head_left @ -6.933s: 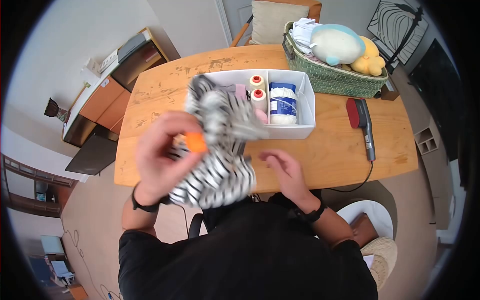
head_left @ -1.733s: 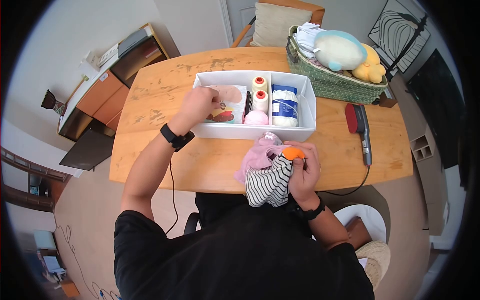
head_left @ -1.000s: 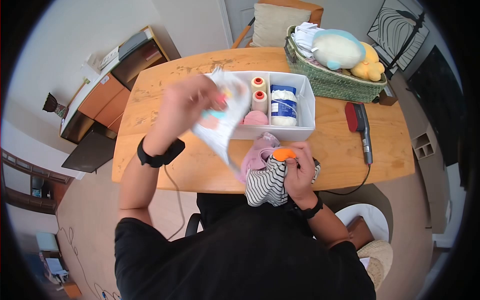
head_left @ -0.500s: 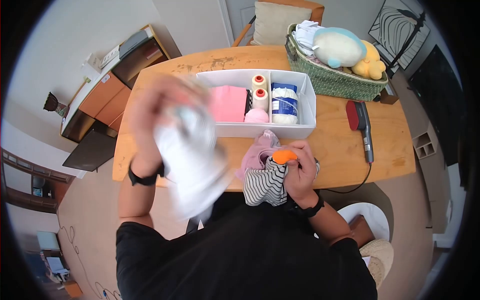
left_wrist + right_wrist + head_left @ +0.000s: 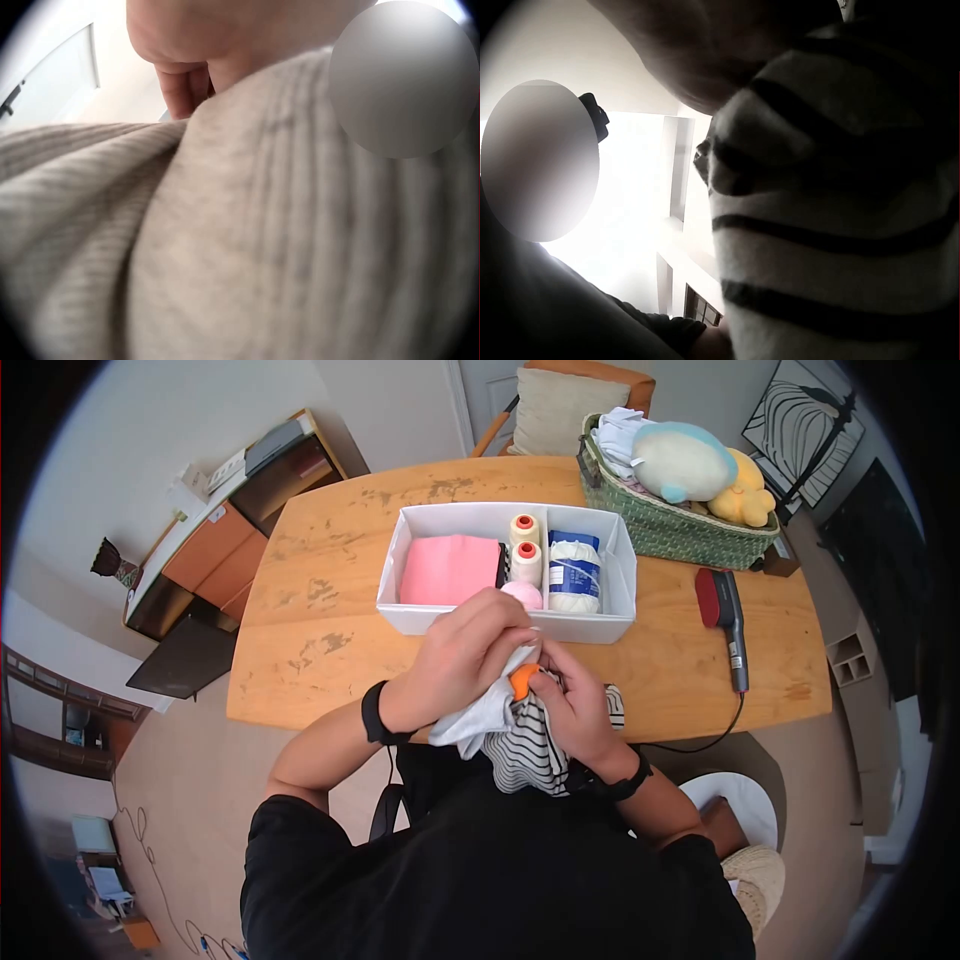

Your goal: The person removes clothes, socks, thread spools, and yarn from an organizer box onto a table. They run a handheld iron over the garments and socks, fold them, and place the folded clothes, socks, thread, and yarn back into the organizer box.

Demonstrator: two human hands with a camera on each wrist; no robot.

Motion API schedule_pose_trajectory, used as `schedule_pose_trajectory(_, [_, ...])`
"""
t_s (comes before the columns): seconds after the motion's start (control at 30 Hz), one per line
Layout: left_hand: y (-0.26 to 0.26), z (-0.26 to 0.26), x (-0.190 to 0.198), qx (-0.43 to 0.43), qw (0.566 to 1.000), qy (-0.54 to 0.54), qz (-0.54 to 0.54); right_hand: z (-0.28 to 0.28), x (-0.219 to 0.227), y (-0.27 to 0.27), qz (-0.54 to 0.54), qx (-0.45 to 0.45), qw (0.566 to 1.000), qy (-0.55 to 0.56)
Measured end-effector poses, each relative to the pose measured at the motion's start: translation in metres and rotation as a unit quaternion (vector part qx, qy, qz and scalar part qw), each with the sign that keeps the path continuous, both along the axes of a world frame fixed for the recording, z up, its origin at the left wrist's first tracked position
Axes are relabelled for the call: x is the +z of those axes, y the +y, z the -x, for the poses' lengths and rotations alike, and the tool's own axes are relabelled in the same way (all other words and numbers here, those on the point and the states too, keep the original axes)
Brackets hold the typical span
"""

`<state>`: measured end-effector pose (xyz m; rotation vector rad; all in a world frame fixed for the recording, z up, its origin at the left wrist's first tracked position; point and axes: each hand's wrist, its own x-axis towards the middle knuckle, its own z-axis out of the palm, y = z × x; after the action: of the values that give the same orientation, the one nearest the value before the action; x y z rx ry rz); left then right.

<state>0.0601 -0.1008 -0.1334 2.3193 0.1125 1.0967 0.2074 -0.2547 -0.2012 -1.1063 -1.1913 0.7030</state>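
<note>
In the head view both hands meet in front of the white box. The left hand grips a white cloth, which hangs below it and fills much of the left wrist view. The right hand holds a black-and-white striped cloth and an orange piece, its thumb against the orange. Striped fabric also covers the right side of the right wrist view. Where the fingers of the two hands meet, the fingertips are partly hidden.
The box holds a folded pink cloth, thread cones, a pink ball and blue-banded white yarn. A green basket with plush toys stands at the back right. A red-and-grey corded device lies at the table's right.
The left hand lifted the white printed cloth out of the box, uncovering the pink cloth, and brought it to the right hand. The right hand moved slightly left, still holding the striped cloth.
</note>
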Motion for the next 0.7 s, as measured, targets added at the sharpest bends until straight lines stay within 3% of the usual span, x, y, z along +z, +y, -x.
schedule_pose_trajectory(0.13, [0.023,-0.022,0.006,-0.084,0.996,0.03,-0.029,-0.009,-0.014,0.004,0.032,-0.027,0.995,0.086])
schedule_pose_trajectory(0.2, [0.061,-0.033,0.001,0.01,0.999,0.043,0.006,-0.009,-0.009,0.004,-0.004,-0.063,0.994,0.091])
schedule_pose_trajectory(0.23, [0.089,-0.037,-0.003,0.078,0.99,0.116,0.008,-0.012,-0.011,0.002,-0.013,-0.084,0.991,0.107])
schedule_pose_trajectory(0.27, [0.12,-0.038,-0.011,0.146,0.971,0.188,0.011,-0.015,-0.013,0.0,-0.023,-0.106,0.986,0.124])
schedule_pose_trajectory(0.33, [0.173,-0.031,-0.036,0.207,0.873,0.417,-0.143,-0.017,-0.014,-0.006,-0.015,-0.127,0.986,0.107])
schedule_pose_trajectory(0.37, [0.176,-0.03,-0.036,0.207,0.873,0.416,-0.145,-0.019,-0.016,-0.008,-0.016,-0.129,0.986,0.101])
schedule_pose_trajectory(0.43, [0.18,-0.03,-0.039,0.148,0.802,0.561,-0.142,-0.019,-0.02,-0.011,-0.017,-0.138,0.987,0.084])
schedule_pose_trajectory(0.5, [0.197,-0.031,-0.071,0.174,0.817,0.528,-0.155,-0.018,-0.027,-0.013,-0.003,-0.137,0.988,0.075])
schedule_pose_trajectory(0.7, [0.201,-0.025,-0.085,0.209,0.85,0.467,-0.129,-0.017,-0.031,-0.013,0.018,-0.137,0.989,0.055])
